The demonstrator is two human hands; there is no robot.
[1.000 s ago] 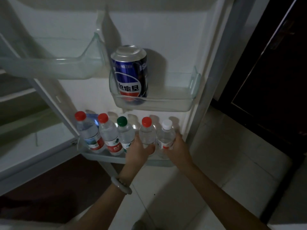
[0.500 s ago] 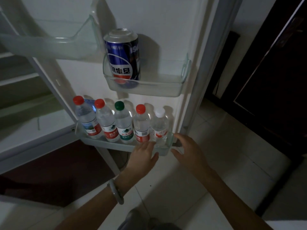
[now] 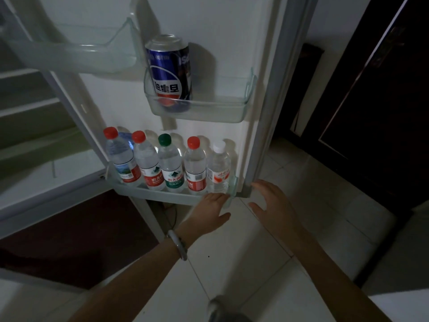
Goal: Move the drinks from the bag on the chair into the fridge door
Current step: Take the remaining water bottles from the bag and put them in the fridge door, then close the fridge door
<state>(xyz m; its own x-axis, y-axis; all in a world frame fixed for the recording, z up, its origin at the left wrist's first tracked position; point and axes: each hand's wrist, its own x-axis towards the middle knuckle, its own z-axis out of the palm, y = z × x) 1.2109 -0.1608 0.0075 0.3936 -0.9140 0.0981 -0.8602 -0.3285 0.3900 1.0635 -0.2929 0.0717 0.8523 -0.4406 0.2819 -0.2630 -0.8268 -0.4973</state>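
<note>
Hands (image 3: 276,205) now off shelved bottles (image 3: 195,167)

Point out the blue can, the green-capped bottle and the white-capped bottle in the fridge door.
blue can (image 3: 170,73): head view, middle of its label.
green-capped bottle (image 3: 171,165): head view, clear body above label.
white-capped bottle (image 3: 218,167): head view, clear body.

1. A pale tiled floor (image 3: 267,263) with thin grout lines fills the lower right.
2. A dark red mat or floor patch (image 3: 76,233) lies beneath the open fridge body on the left.
3. White interior fridge shelves (image 3: 25,108) step up the left edge.
4. A dark door or cabinet panel (image 3: 380,108) with a thin pale trim line stands at the right.
5. A narrow dark upright object (image 3: 306,89), too dim to identify, leans beside it.
</note>
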